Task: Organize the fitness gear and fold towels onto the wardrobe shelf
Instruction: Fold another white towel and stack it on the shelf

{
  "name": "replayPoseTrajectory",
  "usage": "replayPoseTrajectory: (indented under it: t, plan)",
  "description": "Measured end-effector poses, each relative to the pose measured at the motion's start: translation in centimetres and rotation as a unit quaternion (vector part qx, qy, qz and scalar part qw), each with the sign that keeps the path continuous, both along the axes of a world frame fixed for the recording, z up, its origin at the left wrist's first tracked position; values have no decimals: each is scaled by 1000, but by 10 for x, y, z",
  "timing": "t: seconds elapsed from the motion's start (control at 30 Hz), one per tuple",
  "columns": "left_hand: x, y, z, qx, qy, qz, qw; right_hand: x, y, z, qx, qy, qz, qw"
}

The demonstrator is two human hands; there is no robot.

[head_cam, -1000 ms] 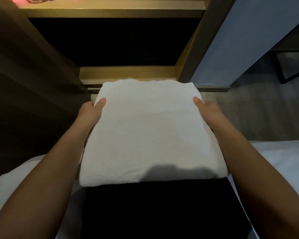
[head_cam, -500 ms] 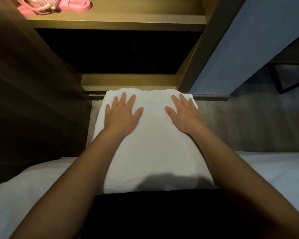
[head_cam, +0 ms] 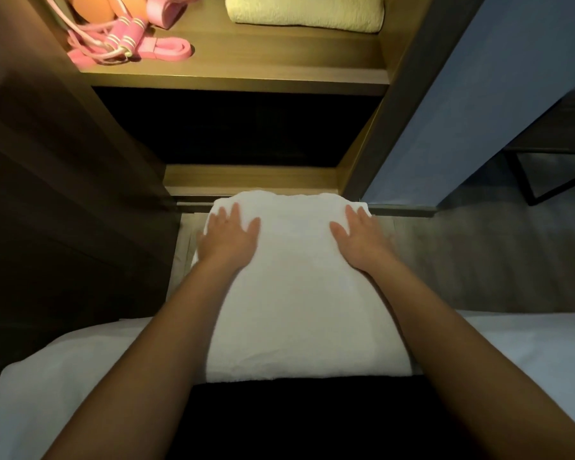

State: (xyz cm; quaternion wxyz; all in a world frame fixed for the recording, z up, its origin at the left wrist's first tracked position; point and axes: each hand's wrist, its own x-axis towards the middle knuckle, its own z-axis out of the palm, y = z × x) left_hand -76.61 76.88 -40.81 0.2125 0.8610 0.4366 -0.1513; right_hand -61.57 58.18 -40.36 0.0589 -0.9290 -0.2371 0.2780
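A folded white towel [head_cam: 296,293] lies in front of me, its far end near the wardrobe's bottom edge. My left hand [head_cam: 228,235] rests flat on its far left part, fingers spread. My right hand [head_cam: 359,239] lies flat on its far right part. Above, the lit wardrobe shelf [head_cam: 246,74] holds a pink skipping rope [head_cam: 113,38], a pink resistance band [head_cam: 166,49], an orange item [head_cam: 97,8] and a folded pale yellow towel [head_cam: 306,11].
A white bed [head_cam: 63,376] spans the bottom on both sides of me. A dark wooden wardrobe side [head_cam: 47,194] stands at the left, a blue-grey door panel [head_cam: 478,111] at the right. A dark lower compartment [head_cam: 239,127] sits under the lit shelf.
My hands went from gripping the towel's sides to lying flat on top, then slid apart toward the far corners. The view tilted up, bringing the shelf's contents into sight.
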Motion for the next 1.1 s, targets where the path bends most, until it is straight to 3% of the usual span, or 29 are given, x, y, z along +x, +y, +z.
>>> replayPoseTrajectory:
  t: [0.07,0.1,0.2,0.3,0.47,0.53,0.63,0.73,0.93,1.03,1.1]
  plan:
    - [-5,15,4,-19,18,71,997,9,-2,3,-25,1,-46,999]
    - [-1,14,6,2,-2,61,998,10,3,5,-23,-21,-38,999]
    - [19,-15,12,41,-110,-74,990,-7,28,9,30,-76,78,994]
    - [24,-34,2,63,-70,-157,983,-17,30,-1,16,-60,134,989]
    - [8,-3,1,16,-5,-11,1000,9,-2,-5,-1,8,-21,1000]
    - [7,-3,4,47,-13,3,999,9,-4,0,-7,-16,-45,999]
    - [14,-27,10,63,-82,-103,989,-11,15,10,45,-62,43,996]
    - [11,-38,6,64,-67,-168,981,-28,22,4,30,-63,139,988]
    - [-18,15,3,13,4,34,999,1,-4,4,-15,-22,-12,1000]
    - [-8,-8,11,49,-86,-52,994,-13,11,9,30,-69,51,996]
    - [-1,-30,11,54,-99,-127,985,-26,18,7,34,-72,120,990]
